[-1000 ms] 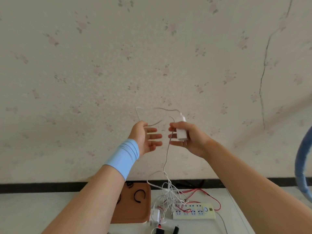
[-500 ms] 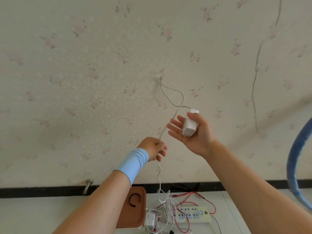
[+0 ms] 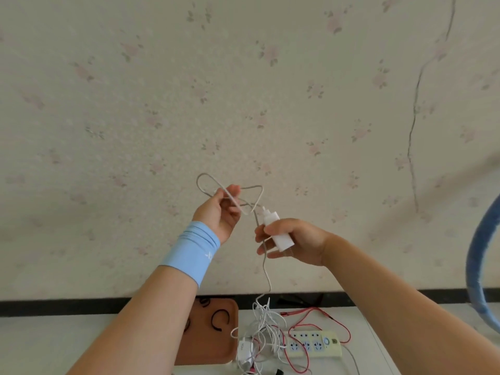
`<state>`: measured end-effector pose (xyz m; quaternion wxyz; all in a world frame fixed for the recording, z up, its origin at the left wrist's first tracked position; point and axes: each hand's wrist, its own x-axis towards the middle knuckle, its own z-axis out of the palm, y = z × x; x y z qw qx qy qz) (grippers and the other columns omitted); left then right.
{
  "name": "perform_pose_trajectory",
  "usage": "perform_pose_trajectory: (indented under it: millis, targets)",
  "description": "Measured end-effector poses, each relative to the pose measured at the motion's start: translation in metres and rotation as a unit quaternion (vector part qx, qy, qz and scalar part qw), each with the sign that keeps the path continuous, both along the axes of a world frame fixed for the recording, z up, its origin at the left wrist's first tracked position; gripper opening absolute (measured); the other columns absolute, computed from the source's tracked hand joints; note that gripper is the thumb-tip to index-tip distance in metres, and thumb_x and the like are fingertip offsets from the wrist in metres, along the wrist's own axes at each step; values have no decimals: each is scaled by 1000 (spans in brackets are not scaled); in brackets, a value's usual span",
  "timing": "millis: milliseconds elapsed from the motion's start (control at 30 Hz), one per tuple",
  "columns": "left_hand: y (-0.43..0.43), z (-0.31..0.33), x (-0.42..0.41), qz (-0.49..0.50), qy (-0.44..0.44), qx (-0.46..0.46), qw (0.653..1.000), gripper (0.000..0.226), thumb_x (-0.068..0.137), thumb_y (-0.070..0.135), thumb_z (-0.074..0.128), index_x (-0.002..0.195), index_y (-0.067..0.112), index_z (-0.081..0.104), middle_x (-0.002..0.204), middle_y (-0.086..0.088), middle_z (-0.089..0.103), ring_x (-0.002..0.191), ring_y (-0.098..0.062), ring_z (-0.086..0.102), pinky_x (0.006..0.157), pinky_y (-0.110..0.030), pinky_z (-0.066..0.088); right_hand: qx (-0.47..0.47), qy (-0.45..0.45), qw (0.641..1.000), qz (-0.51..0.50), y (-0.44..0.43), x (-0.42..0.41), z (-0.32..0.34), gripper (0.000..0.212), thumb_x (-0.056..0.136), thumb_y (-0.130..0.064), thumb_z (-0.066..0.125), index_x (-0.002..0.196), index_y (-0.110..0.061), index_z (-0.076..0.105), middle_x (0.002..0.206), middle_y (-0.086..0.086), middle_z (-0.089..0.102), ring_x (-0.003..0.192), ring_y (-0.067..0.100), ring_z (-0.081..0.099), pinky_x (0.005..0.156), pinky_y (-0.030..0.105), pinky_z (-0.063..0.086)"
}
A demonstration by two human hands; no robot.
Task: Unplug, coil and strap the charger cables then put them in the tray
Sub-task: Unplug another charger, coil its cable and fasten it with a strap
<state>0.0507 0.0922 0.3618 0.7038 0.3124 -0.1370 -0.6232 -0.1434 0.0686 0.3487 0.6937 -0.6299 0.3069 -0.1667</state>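
the right hand (image 3: 297, 239) has its grip clamped round the white charger adapter (image 3: 278, 231), tilted, prongs down. the left hand (image 3: 220, 215), just beside and slightly higher, pinches a loop of its cable (image 3: 266, 269). the tail hangs down between both hands to the tangle of cables (image 3: 263, 323) on the table (image 3: 40, 345), beside the tray (image 3: 213, 353); coiling looks barely begun.

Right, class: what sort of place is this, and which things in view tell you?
Probably a room in a home: flowered wallpaper, a white table against it, and a power strip with tangled charger cables beside a brown tray.
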Motion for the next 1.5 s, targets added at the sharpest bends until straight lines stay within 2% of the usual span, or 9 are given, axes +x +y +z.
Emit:
perform_pose_trajectory:
  millis: [200,333,433,600,800,967,1200,1333,1500]
  targets:
    - [18,-6,-10,-80,-217,128,965,29,100,16,38,105,-2,60,95,-18,71,60,-23,60,57,-26,43,109,-147,972,-146,-9,1,13,45,75,-29,71,109,-2,67,99,11,65,76,24,65,83,45,57]
    - [27,-18,-31,-275,-489,114,820,30,95,21,55,122,7,60,119,-9,67,64,-18,66,59,-24,50,144,-225,948,-172,-13,1,21,43,75,-29,70,106,0,64,94,12,65,84,29,67,86,45,58]
    - [28,-23,-42,-312,-613,76,722,24,100,20,47,118,12,62,110,-2,71,69,-12,67,65,-20,50,140,-257,938,-187,-14,0,24,44,73,-31,69,103,0,65,96,13,65,89,31,69,88,46,58]
    - [16,-18,-38,-85,-555,33,827,28,103,15,43,89,10,67,77,-5,68,53,-11,60,55,-19,48,147,-252,935,-200,-18,-7,17,44,73,-32,70,104,-2,62,123,21,64,117,41,65,104,53,50]
    - [10,0,-30,-10,-158,-4,987,27,105,14,41,89,11,62,72,-2,61,53,-11,54,53,-19,44,22,-10,999,-22,-13,-9,-4,51,63,-37,73,107,-13,68,136,7,66,129,24,59,104,41,38]
    - [10,7,-22,-36,-3,-10,999,22,104,17,44,96,10,63,73,0,70,52,-9,58,47,-16,46,-51,89,995,1,-5,1,-12,57,57,-40,76,109,-16,73,126,17,64,111,22,56,72,27,40]
    - [14,-1,-21,-40,-206,54,976,12,99,11,53,104,5,63,93,-9,70,70,-21,69,56,-23,53,-8,-55,990,-132,-13,1,1,37,75,-33,69,104,-11,67,102,6,66,97,25,67,95,49,49]
    - [20,-10,-27,-144,-480,116,858,20,96,3,45,95,12,63,93,-7,69,74,-22,65,61,-25,47,44,-155,970,-182,-17,-1,8,41,75,-31,66,106,-5,66,97,8,66,93,28,64,102,59,47]
    - [8,-40,-37,-250,-743,88,614,29,95,16,50,122,24,55,121,-5,57,105,-24,56,92,-33,44,78,-229,951,-195,-16,-2,15,48,74,-35,64,109,-3,67,101,10,67,85,28,62,94,47,47]
